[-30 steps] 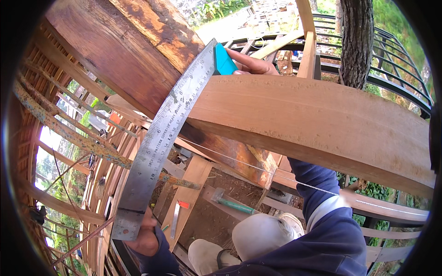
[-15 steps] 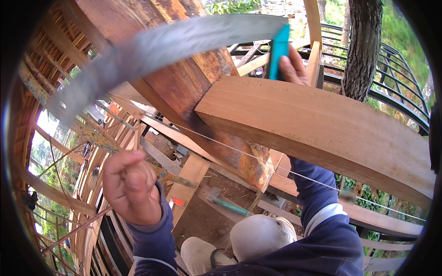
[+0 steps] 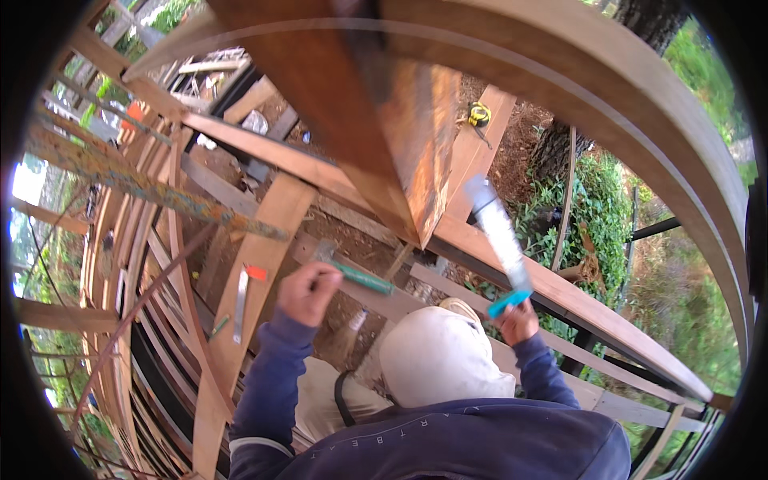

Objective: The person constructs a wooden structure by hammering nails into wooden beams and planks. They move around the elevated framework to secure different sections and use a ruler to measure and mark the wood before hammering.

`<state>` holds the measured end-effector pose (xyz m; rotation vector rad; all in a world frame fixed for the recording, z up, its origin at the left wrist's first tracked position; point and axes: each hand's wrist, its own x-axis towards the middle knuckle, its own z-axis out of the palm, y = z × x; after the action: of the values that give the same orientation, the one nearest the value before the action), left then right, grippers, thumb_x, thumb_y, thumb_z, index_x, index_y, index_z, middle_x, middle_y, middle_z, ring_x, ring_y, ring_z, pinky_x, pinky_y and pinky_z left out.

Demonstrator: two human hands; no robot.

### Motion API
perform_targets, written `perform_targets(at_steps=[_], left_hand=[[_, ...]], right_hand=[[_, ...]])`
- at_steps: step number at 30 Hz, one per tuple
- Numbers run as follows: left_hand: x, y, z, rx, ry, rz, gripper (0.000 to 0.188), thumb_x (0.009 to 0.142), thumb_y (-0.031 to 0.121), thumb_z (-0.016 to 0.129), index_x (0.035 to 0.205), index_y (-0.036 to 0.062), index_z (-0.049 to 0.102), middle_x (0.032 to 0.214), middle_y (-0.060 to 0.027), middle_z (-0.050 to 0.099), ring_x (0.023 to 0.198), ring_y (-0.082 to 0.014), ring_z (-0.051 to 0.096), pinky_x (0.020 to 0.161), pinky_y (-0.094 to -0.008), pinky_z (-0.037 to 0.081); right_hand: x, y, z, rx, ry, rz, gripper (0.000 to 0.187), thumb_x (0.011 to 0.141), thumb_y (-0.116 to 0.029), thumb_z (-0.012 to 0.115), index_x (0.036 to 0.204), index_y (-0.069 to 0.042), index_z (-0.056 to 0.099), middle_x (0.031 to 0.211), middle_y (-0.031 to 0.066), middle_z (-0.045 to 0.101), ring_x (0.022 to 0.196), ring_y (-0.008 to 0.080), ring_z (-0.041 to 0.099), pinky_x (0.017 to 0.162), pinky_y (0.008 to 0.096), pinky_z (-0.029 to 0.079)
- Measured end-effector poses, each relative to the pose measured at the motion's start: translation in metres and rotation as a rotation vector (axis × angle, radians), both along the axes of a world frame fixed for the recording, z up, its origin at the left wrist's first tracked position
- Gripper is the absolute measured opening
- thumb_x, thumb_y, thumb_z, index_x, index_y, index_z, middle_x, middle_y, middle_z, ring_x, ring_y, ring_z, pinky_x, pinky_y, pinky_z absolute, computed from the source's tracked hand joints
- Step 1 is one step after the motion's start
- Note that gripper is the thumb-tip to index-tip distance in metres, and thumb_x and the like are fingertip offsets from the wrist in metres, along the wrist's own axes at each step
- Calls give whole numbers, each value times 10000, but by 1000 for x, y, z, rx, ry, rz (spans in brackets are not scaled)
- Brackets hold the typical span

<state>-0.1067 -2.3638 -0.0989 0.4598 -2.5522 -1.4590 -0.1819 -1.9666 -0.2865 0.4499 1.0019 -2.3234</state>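
Observation:
My right hand grips the teal stock of a try square. Its wide metal blade, smeared by motion, points up and away beside a long wooden rail. My left hand is raised at mid-left with its fingers curled together; whether something small is between them is hidden. Just past that hand, a hammer with a green handle lies on a lower board. Ahead of me stands a thick reddish-brown timber post, and a broad curved beam joins it and sweeps right.
A yellow tape measure rests on a plank beyond the post. Left, a metal square with an orange end lies on a wide board. A rusty pole crosses there. Greenery and a tree trunk show at right.
My right hand has brought the try square down from above the beam to beside my right leg. My left hand now appears farther right, still curled. The whole view has shifted.

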Motion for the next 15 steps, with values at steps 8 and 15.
perform_targets(at_steps=[8, 15], left_hand=[[26, 53, -123, 291, -292, -28, 320, 814, 296, 632, 962, 15, 592, 764, -104, 627, 647, -149, 564, 589, -291, 447], [10, 29, -68, -66, 226, 328, 254, 878, 237, 539, 795, 1, 577, 637, -141, 560, 546, -235, 522, 516, -342, 382]], right_hand=[[19, -66, -25, 266, 276, 704, 256, 788, 43, 570, 1032, -36, 565, 952, 63, 611, 894, 153, 576, 792, 302, 475], [-22, -214, 50, 175, 726, 1244, 241, 737, -54, 708, 968, -39, 641, 879, 45, 654, 804, 105, 583, 716, 283, 476]])
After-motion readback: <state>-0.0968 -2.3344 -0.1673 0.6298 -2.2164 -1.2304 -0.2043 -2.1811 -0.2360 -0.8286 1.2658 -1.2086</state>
